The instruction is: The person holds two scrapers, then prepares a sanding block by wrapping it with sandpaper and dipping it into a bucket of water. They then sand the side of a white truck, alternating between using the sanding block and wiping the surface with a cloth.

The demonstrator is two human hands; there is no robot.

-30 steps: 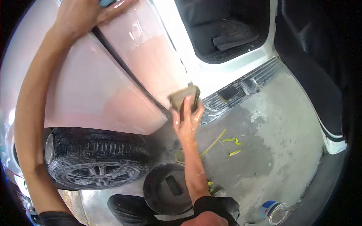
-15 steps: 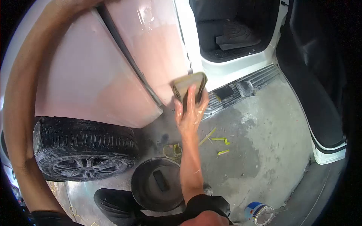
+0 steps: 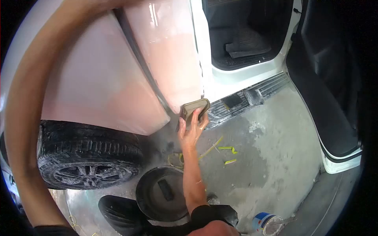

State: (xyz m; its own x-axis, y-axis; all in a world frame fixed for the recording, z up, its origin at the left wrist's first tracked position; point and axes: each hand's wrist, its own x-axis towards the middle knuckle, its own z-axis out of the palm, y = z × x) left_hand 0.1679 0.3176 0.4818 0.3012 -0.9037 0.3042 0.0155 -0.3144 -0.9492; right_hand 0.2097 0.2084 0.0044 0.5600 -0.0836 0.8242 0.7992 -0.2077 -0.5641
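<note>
1. one-handed, clamps a sanding block point(image 3: 195, 105) in the right hand point(image 3: 190, 133), at the pinkish panel point(image 3: 169, 67)'s lower corner.
2. arches the left forearm point(image 3: 26, 114) across the fender point(image 3: 92, 82) (cannot tell the left hand's grip, out of view).

Black short sleeves point(image 3: 201, 212) go with black trousers point(image 3: 121, 214).
</note>
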